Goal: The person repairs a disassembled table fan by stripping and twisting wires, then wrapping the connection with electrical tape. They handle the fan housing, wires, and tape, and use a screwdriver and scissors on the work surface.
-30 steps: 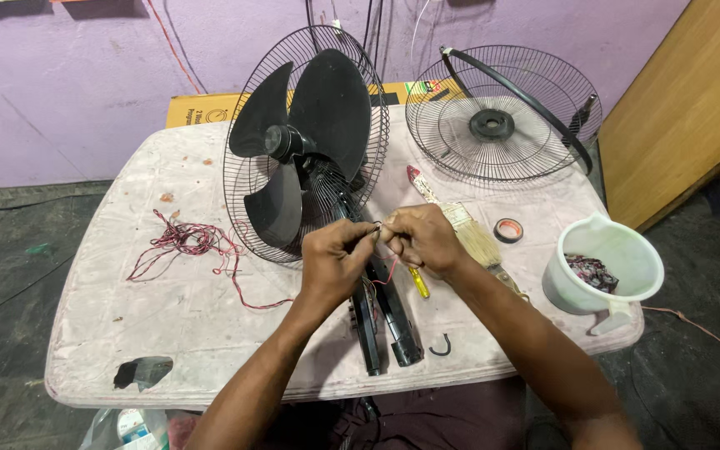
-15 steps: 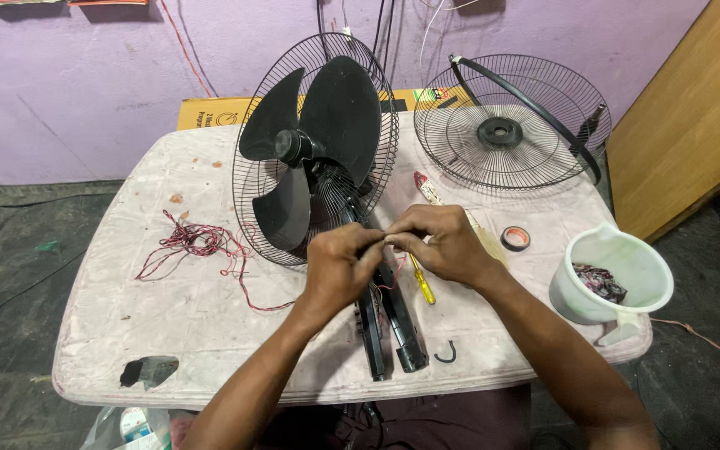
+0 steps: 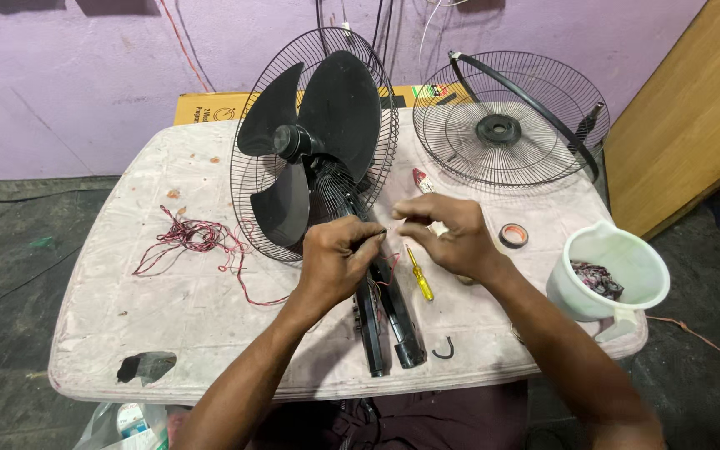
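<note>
A black fan [image 3: 318, 142] with three blades and a rear wire guard lies on the white table [image 3: 118, 308], its black stem [image 3: 385, 321] pointing toward me. My left hand [image 3: 335, 258] and my right hand [image 3: 452, 237] meet just above the stem, fingertips pinched on thin wire ends [image 3: 389, 229] between them. A yellow-handled screwdriver [image 3: 418, 279] rests on the table under my right hand.
A detached front fan guard [image 3: 510, 125] leans at the back right. A tangle of red wire [image 3: 193, 237] lies at left, a tape roll [image 3: 512, 235] and white jug [image 3: 610, 271] at right. A small black hook [image 3: 443, 350] sits near the front edge. The table has a hole [image 3: 147, 365] at front left.
Both hands stay pinched together over the fan stem with only small finger movements. The view has shifted slightly; nothing on the table moved.
</note>
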